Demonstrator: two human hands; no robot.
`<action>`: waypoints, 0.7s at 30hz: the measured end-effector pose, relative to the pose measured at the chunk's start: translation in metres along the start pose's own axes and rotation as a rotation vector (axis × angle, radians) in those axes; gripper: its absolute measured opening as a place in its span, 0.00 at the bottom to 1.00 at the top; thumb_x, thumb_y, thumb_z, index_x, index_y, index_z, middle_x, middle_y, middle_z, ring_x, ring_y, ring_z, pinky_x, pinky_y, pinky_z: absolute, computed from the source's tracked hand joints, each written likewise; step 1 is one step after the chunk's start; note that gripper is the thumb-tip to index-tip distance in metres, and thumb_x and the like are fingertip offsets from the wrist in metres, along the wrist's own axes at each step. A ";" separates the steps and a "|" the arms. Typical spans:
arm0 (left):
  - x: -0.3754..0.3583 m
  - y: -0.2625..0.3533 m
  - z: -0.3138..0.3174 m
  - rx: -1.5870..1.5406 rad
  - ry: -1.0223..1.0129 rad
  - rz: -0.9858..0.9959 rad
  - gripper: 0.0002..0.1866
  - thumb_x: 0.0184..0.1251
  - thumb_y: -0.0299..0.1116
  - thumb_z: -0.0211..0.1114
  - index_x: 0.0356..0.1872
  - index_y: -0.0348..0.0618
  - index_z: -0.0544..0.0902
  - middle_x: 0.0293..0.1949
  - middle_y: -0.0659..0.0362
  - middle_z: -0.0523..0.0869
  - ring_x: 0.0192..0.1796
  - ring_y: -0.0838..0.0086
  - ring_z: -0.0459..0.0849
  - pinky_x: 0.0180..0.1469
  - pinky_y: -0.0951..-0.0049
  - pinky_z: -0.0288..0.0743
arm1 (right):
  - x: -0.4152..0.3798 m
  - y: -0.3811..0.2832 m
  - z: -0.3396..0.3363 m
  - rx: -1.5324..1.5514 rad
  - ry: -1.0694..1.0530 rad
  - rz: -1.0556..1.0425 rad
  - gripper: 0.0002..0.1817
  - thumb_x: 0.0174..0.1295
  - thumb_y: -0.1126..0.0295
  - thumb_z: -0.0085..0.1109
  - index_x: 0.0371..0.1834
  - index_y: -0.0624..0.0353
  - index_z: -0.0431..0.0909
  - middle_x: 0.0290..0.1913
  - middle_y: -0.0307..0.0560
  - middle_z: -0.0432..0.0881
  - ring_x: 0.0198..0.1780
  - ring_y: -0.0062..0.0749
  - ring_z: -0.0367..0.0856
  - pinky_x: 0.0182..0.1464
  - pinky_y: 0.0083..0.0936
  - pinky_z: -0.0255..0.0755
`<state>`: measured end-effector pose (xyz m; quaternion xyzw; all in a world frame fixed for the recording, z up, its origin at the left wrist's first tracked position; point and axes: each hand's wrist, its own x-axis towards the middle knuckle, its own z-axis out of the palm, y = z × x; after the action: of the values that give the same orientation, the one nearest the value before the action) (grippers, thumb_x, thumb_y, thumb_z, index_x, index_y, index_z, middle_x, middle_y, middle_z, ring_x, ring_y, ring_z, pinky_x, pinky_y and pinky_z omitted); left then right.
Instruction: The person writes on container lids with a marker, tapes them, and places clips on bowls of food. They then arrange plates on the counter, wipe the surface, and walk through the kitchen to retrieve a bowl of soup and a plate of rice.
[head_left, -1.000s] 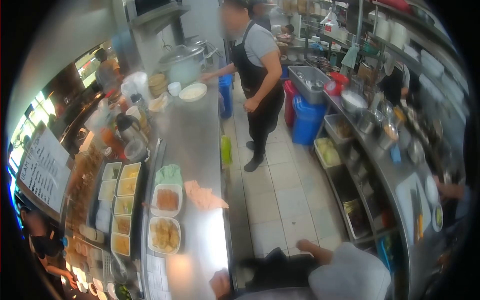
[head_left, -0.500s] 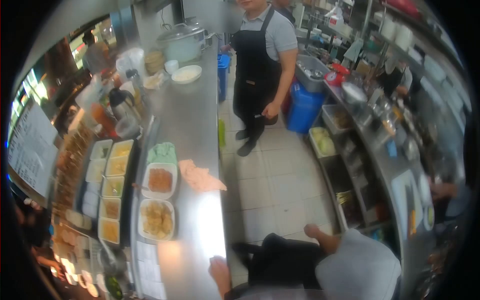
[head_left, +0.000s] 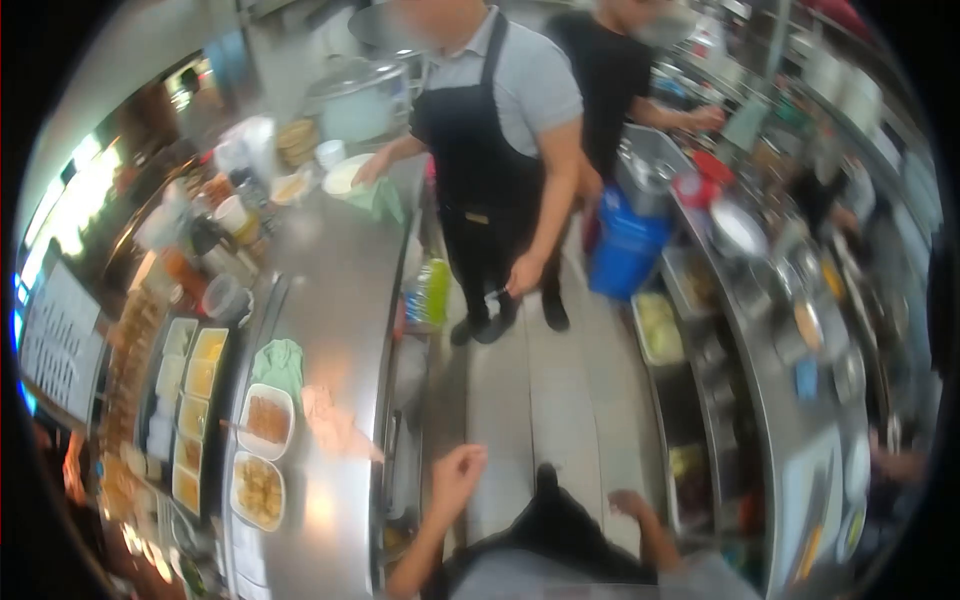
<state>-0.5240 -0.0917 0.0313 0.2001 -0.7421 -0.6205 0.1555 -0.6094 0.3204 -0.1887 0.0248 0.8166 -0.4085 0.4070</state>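
My left hand [head_left: 458, 475] is raised over the aisle, right of the steel counter [head_left: 340, 270]. Its fingers are loosely curled and nothing shows in them. Low over the floor hangs my right hand [head_left: 632, 505], its fingers loosely apart and holding nothing. On the counter to the left lie a peach cloth [head_left: 335, 422] and a green cloth [head_left: 279, 362]. Beside them stand a white dish of reddish-brown food [head_left: 267, 420], with a utensil handle sticking out, and a white dish of yellowish pieces [head_left: 258, 490]. Neither hand touches these.
A person in a black apron [head_left: 485, 160] stands ahead in the aisle, one hand by a green cloth [head_left: 380, 200]. Another person in black [head_left: 603, 75] is behind. A blue bin [head_left: 627, 250] stands right. Food containers [head_left: 207, 362] line the left; shelves and a counter [head_left: 745, 365] run right.
I have moved forward along the aisle. My left hand has left the counter's edge and is over the aisle. The aproned person now reaches to the counter, and the person behind has come into fuller view.
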 end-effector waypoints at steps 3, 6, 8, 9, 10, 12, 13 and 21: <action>0.067 0.018 0.074 0.088 -0.243 -0.070 0.15 0.60 0.33 0.59 0.47 0.40 0.78 0.33 0.56 0.84 0.33 0.76 0.81 0.38 0.77 0.74 | 0.057 0.010 -0.042 -0.023 0.134 0.007 0.11 0.57 0.65 0.52 0.34 0.61 0.79 0.29 0.48 0.81 0.28 0.33 0.80 0.29 0.29 0.72; 0.143 0.085 0.130 0.159 -0.427 0.167 0.17 0.61 0.34 0.59 0.50 0.41 0.76 0.43 0.55 0.83 0.44 0.73 0.80 0.47 0.74 0.72 | 0.141 -0.020 -0.079 -0.290 0.094 -0.198 0.13 0.56 0.65 0.48 0.29 0.63 0.78 0.29 0.54 0.80 0.31 0.43 0.79 0.34 0.35 0.71; 0.205 0.116 0.158 0.152 -0.492 0.347 0.18 0.62 0.34 0.60 0.52 0.41 0.76 0.47 0.57 0.81 0.48 0.75 0.79 0.50 0.74 0.71 | 0.167 -0.120 -0.103 -0.104 0.070 -0.264 0.16 0.57 0.62 0.48 0.31 0.66 0.77 0.31 0.57 0.79 0.35 0.47 0.78 0.39 0.37 0.70; 0.236 0.127 0.169 0.154 -0.500 0.400 0.18 0.62 0.35 0.60 0.52 0.41 0.76 0.48 0.57 0.80 0.49 0.76 0.78 0.52 0.75 0.70 | 0.177 -0.176 -0.114 -0.015 0.089 -0.429 0.17 0.58 0.61 0.49 0.34 0.67 0.77 0.32 0.58 0.80 0.35 0.44 0.78 0.39 0.36 0.70; 0.265 0.140 0.177 0.073 -0.519 0.346 0.18 0.62 0.35 0.60 0.53 0.40 0.75 0.49 0.57 0.80 0.49 0.76 0.77 0.52 0.75 0.70 | 0.167 -0.255 -0.122 -0.100 0.225 -0.424 0.17 0.59 0.61 0.50 0.37 0.68 0.77 0.32 0.58 0.80 0.33 0.42 0.78 0.38 0.35 0.70; 0.318 0.151 0.191 -0.105 -0.536 0.233 0.20 0.63 0.34 0.59 0.55 0.38 0.72 0.50 0.57 0.78 0.51 0.76 0.76 0.54 0.74 0.68 | 0.211 -0.330 -0.130 0.104 0.170 -0.443 0.16 0.59 0.64 0.49 0.38 0.67 0.77 0.33 0.57 0.80 0.34 0.39 0.79 0.39 0.32 0.71; 0.344 0.148 0.197 -0.202 -0.537 0.172 0.21 0.63 0.33 0.58 0.57 0.37 0.70 0.51 0.56 0.78 0.52 0.76 0.74 0.56 0.74 0.67 | 0.249 -0.345 -0.126 0.217 0.154 -0.534 0.14 0.59 0.65 0.49 0.37 0.66 0.77 0.32 0.56 0.80 0.34 0.38 0.79 0.39 0.33 0.70; 0.424 0.133 0.177 -0.160 -0.533 0.139 0.29 0.64 0.30 0.56 0.65 0.39 0.58 0.60 0.53 0.67 0.58 0.69 0.71 0.59 0.71 0.65 | 0.340 -0.476 -0.150 -0.382 0.191 -0.103 0.15 0.55 0.65 0.49 0.37 0.63 0.79 0.38 0.55 0.81 0.39 0.44 0.81 0.44 0.33 0.73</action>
<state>-0.9921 -0.1270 0.1220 -0.0343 -0.7176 -0.6955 0.0126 -1.1108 0.0071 -0.0637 -0.0558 0.9144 -0.2620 0.3036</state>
